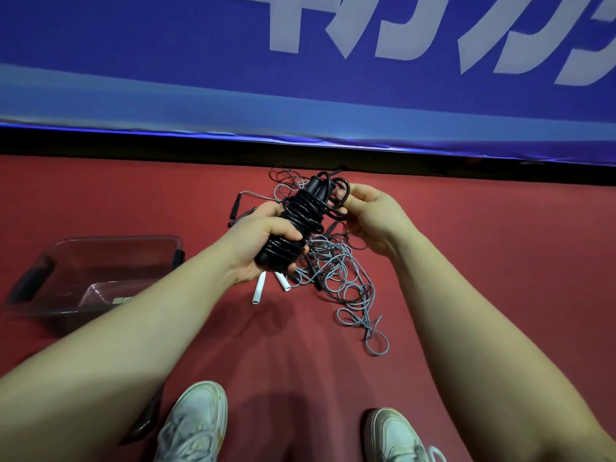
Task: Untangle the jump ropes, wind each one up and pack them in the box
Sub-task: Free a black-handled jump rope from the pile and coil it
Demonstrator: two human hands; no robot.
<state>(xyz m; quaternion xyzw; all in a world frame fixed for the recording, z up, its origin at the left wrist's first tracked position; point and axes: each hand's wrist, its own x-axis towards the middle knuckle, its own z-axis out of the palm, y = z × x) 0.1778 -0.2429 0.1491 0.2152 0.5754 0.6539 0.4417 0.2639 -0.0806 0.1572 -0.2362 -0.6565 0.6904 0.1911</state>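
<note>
Two white shoes [196,425] stand nearest on the red floor [500,261]. A bit farther away, on the left, sits the clear box [100,261]. In the middle, a messy pile of grey rope [346,288] lies on the floor, with two white handles [259,290] at its near left side. Above the pile, the left hand [263,241] holds the black rope [300,221], which is wound into a tight bundle. Its fingers curl right round the bundle. The right hand [373,215] pinches a loop of the black rope at the bundle's far end. Farthest back hangs a blue banner [133,61] with big white letters.
</note>
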